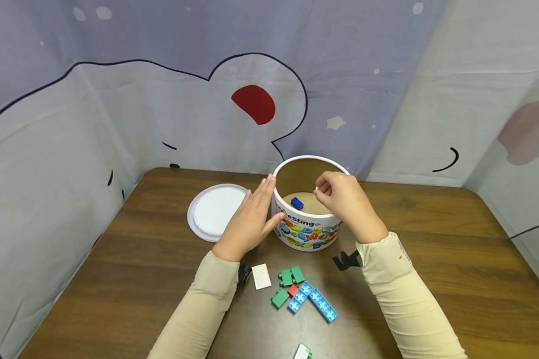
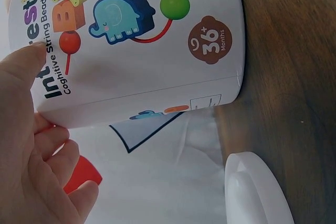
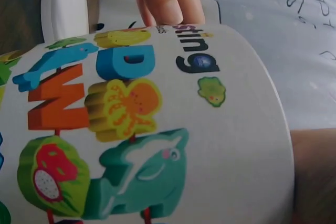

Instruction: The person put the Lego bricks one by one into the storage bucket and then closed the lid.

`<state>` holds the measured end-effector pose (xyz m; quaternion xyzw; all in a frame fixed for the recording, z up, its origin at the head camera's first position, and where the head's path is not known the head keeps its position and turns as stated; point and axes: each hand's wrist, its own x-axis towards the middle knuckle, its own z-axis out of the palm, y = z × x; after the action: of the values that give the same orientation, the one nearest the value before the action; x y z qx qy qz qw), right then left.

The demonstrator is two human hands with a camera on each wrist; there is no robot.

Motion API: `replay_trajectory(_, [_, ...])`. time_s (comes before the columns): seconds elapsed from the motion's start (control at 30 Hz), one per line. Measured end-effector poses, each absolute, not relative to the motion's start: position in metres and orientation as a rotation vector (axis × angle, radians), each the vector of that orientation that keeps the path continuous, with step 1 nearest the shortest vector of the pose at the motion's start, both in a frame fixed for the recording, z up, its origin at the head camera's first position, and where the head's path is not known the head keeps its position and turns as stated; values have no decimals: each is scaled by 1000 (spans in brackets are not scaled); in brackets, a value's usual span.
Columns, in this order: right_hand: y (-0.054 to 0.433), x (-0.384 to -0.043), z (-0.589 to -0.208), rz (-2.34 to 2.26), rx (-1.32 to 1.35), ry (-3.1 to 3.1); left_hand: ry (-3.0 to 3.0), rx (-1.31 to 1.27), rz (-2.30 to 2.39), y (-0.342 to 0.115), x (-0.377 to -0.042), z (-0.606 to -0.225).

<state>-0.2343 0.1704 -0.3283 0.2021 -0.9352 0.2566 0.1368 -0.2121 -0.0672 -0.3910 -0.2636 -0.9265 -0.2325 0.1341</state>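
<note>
A round white bucket point(image 1: 305, 234) with colourful letter and animal prints stands at the back of the table, its top uncovered. Inside it, a blue building brick point(image 1: 297, 203) lies on the bottom. My left hand point(image 1: 251, 214) rests against the bucket's left side, fingers straight and thumb toward the front; the left wrist view shows the thumb on the printed wall. Over the right part of the opening, my right hand point(image 1: 348, 202) has its fingers curled and pinches a small pale piece point(image 1: 316, 189), mostly hidden by the fingertips. The bucket wall fills much of the right wrist view.
A white lid point(image 1: 215, 212) lies left of the bucket. In front are a white studded plate point(image 1: 261, 276), several green bricks point(image 1: 298, 274), a red brick point(image 1: 293, 290) and two light-blue bricks point(image 1: 323, 305). A white-and-green piece point(image 1: 302, 351) sits nearest. A printed curtain hangs behind.
</note>
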Motion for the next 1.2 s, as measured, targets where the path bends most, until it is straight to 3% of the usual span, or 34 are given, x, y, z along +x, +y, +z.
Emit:
replay_trajectory(0.53, [182,-208,-321,866,542,-2488,-2678,-773,-680,-66,-211,-391])
replay_trajectory(1.0, [183,-160,-320,893,1033,-2349,-2702,-761,-667,-66,-211,-389])
replay_trajectory(1.2, [184,-148,-330,826,1124,-2612,-2684,-772,-655,-67,-211,-389])
